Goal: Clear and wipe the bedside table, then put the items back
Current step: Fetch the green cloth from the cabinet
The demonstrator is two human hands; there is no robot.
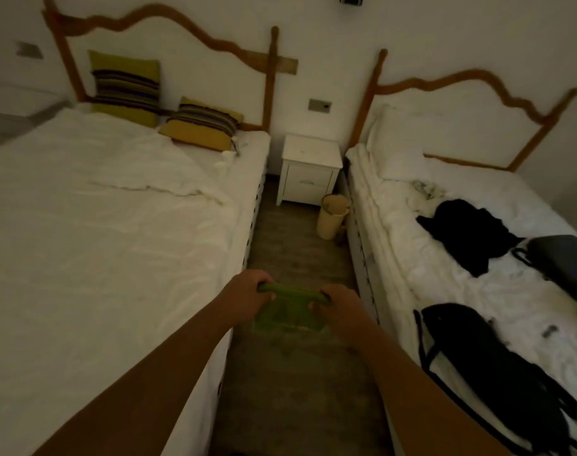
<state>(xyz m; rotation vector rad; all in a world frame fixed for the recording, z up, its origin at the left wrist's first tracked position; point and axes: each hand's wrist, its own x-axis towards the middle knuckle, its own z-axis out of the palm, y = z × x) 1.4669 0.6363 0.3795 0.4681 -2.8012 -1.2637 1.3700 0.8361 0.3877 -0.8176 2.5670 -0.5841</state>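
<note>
A green cloth (288,312) hangs stretched between my two hands over the floor of the aisle. My left hand (247,289) grips its upper left corner and my right hand (338,302) grips its upper right corner. The white bedside table (311,153) stands far ahead against the wall between the two beds, with a bare-looking top and two drawers. Small pale items (226,159) lie on the left bed near the pillows; I cannot tell what they are.
A white bed (99,225) with striped cushions (201,125) flanks the aisle on the left. The right bed (461,258) carries black clothes and bags (487,366). A cream waste bin (331,217) stands on the floor by the table's right front.
</note>
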